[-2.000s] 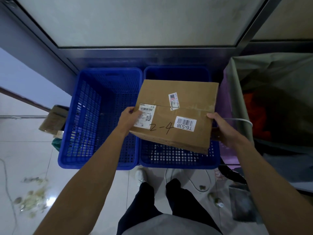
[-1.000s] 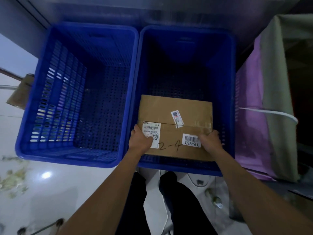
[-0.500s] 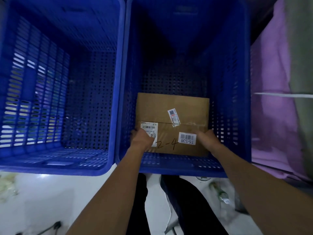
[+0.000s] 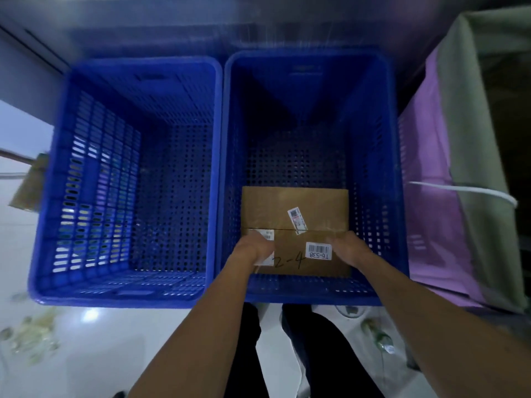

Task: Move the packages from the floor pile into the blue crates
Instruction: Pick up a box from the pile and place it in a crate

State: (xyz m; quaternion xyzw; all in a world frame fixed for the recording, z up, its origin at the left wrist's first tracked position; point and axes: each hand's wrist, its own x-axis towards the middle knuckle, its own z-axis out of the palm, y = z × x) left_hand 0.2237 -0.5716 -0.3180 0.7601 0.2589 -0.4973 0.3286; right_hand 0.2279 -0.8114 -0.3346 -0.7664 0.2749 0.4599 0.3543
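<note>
A brown cardboard box (image 4: 296,205), marked "2-4" and carrying a barcode label, lies flat on the floor of the right blue crate (image 4: 311,294), against its near wall. My left hand (image 4: 253,249) curls over the box's near left corner and covers part of a white label. My right hand (image 4: 349,249) curls over the near right edge. Both forearms reach down over the crate's near rim. The left blue crate (image 4: 120,295) stands right beside it with nothing inside.
A purple and grey fabric bin (image 4: 448,196) with a white cord stands right of the crates. A metal wall runs behind them. Scraps (image 4: 31,337) litter the white tiled floor at the left. Another brown box (image 4: 28,191) shows behind the left crate.
The box went from above the right crate down onto its floor, with both hands staying on its near corners. The view has since pulled back a little.
</note>
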